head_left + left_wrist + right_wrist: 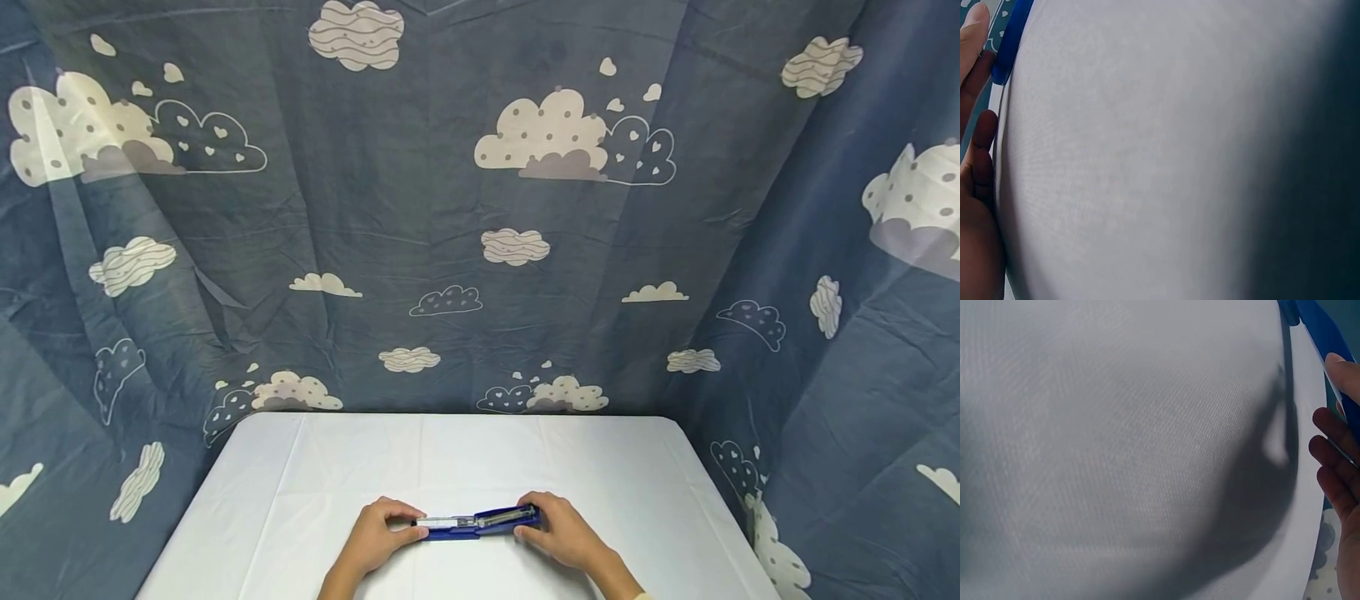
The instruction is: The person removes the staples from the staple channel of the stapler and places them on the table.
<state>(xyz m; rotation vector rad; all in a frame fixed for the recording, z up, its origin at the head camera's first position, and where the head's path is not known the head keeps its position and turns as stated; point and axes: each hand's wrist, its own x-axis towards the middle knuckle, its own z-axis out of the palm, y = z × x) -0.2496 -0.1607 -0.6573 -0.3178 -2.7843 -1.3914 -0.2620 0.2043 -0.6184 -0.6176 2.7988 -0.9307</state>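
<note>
A blue stapler (478, 525) is swung wide open, its two halves lying end to end in a shallow angle, metal parts facing up. My left hand (375, 533) pinches its left end between thumb and fingers. At the other end, my right hand (562, 533) grips the right half, which tilts up a little. In the left wrist view, one blue end of the stapler (1013, 40) shows beside the fingers of my left hand (975, 225). The right wrist view has my thumb pressed on the blue body of the stapler (1325, 334), the other fingers of my right hand (1347, 481) behind it.
Under both hands spreads a table with a white cloth (375, 458), creased in places. A dark blue curtain (405, 208) with cloud prints hangs behind the table and along both sides.
</note>
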